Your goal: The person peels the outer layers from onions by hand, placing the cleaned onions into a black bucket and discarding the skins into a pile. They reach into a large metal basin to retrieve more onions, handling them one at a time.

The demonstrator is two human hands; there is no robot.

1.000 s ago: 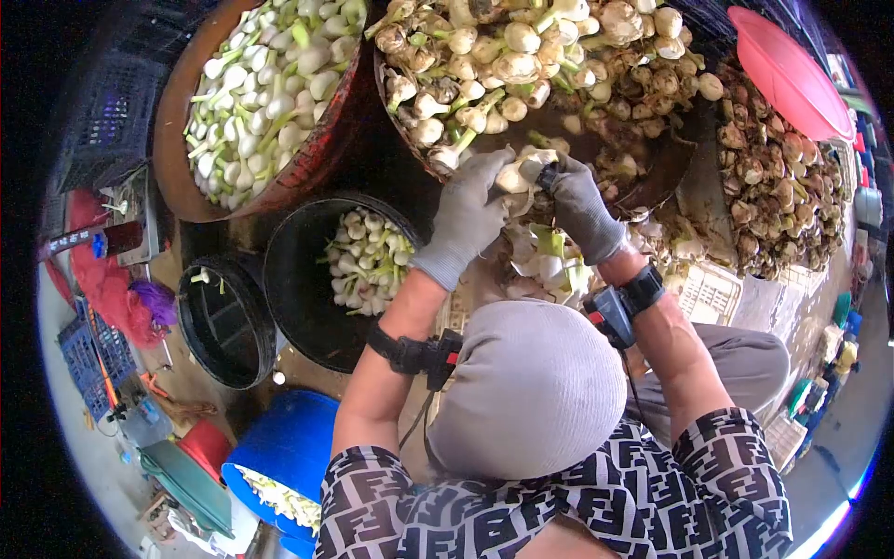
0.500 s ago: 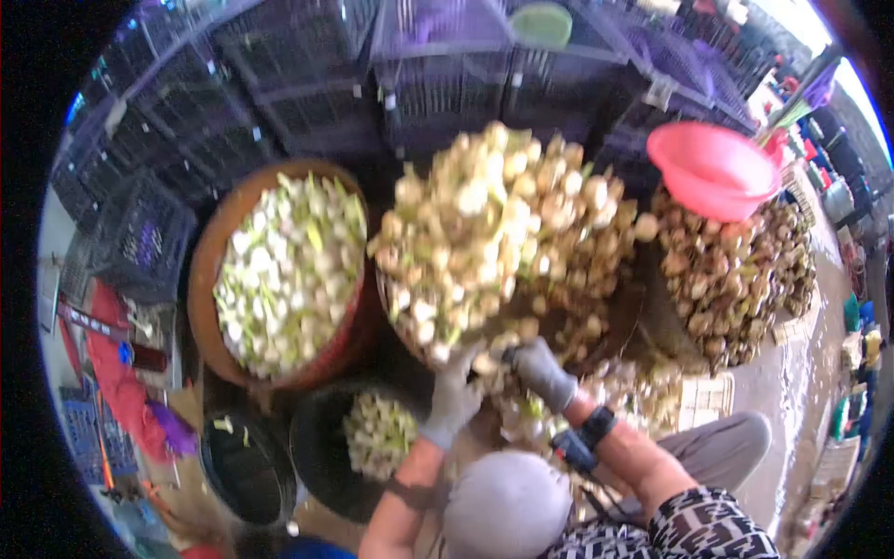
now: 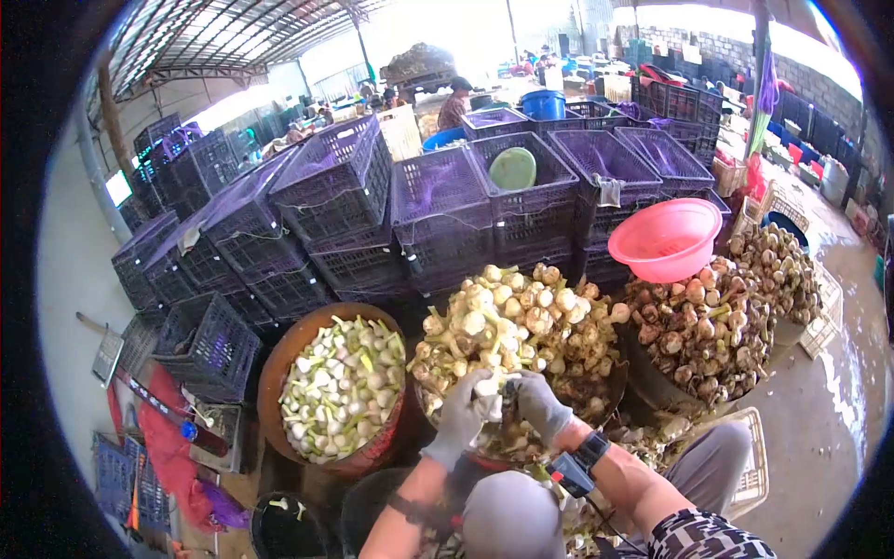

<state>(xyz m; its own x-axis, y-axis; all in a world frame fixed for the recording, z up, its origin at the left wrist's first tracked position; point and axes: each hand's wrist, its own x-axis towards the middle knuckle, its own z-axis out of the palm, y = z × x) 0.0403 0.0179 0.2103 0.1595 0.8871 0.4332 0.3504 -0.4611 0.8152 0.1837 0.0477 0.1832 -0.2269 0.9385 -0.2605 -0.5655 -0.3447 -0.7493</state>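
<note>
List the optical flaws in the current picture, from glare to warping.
Head view: fisheye bends the pale wall and blacks out the corners; daylight burns out white beyond the roof; glare streaks the wet floor; the lower barrel sinks into shadow; left hand and right hand look soft, too smeared for fine detail between them.

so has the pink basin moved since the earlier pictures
No, the pink basin still sits at the far side of the brown bulb heap.
</note>
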